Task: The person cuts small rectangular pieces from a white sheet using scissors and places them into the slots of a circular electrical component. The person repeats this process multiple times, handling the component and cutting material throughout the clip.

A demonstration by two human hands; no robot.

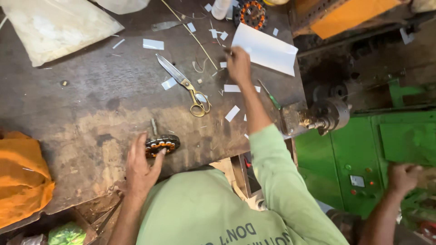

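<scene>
Your left hand (141, 164) rests on the dark worktop (91, 100), close to you. Its fingers are spread open and its thumb touches a small round motor part (162, 145) with orange wire coils. The hand lies beside the part and does not grip it.

Your right hand (238, 66) is stretched far out across the worktop. Its fingers are bunched together at the near corner of a big white sheet of paper (265, 49). You cannot tell if the fingers pinch the paper or only touch it.

Between your two hands lie scissors (186, 85) with gold handles and long silver blades. Little white paper scraps (232, 113) are scattered all around them. A thin stick (190, 32) lies slanted near the top.

At the far edge sits another round part (252, 13) with orange coils. A see-through plastic bag (50, 27) lies in the far left corner. An orange cloth (22, 177) hangs off the left side. A metal chuck (329, 115) sticks out at the right edge, next to a green machine (363, 154). Another person's hand (402, 177) reaches in by that machine.
</scene>
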